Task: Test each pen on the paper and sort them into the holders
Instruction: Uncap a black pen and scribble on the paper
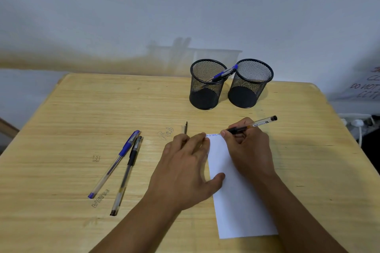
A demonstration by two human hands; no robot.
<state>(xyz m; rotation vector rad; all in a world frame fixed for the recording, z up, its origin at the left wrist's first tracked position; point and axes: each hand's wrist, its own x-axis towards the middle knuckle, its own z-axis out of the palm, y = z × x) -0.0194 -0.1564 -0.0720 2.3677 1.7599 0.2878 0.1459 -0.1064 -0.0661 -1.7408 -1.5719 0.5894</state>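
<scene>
My right hand (pixel 249 150) grips a black-tipped pen (pixel 261 122), its point at the top edge of the white paper (pixel 236 201), where small blue writing shows. My left hand (pixel 185 168) lies flat with fingers spread, pressing the paper's left edge; a pen cap (pixel 186 126) pokes out beyond its fingers. A blue pen (pixel 116 163) and a black pen (pixel 127 174) lie side by side on the table to the left. Two black mesh holders stand at the back: the left holder (pixel 206 85) has a blue pen (pixel 225 73) leaning in it, the right holder (pixel 249 84) looks empty.
The wooden table (pixel 72 119) has pen scribbles on its surface. A wall runs behind it. At the right edge are a sheet with handwriting (pixel 366 88) and white plugs with cables (pixel 357 124).
</scene>
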